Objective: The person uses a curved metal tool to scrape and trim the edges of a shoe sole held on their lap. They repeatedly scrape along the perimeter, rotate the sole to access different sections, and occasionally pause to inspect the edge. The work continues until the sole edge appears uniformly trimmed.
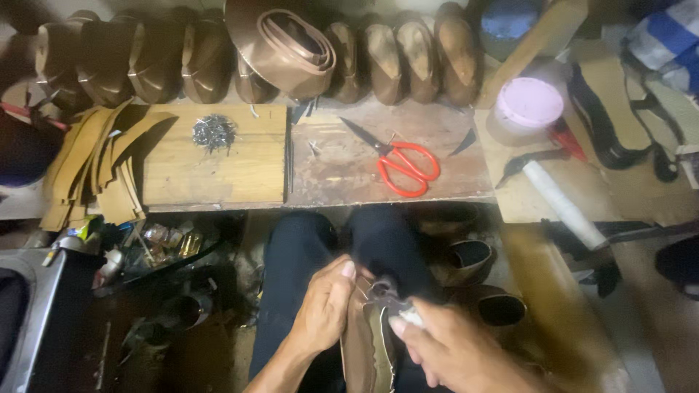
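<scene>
Head view: both forearms come in from the bottom edge, meeting over the lap. Left hand (325, 306) curled around the side of a brown shoe (366, 342), fingers closed on it, thumb up near the toe. Right hand (444, 346) pinches a small pale thing at the shoe's top edge, too blurred to tell what. Shoe sits between the knees, toe pointing away. On the workbench (328, 171) beyond: red scissors (404, 167), a pile of nails (213, 132), a row of brown shoes (255, 62), a pink lid (529, 102), a white roll (564, 205). Nothing blocks the hands.
</scene>
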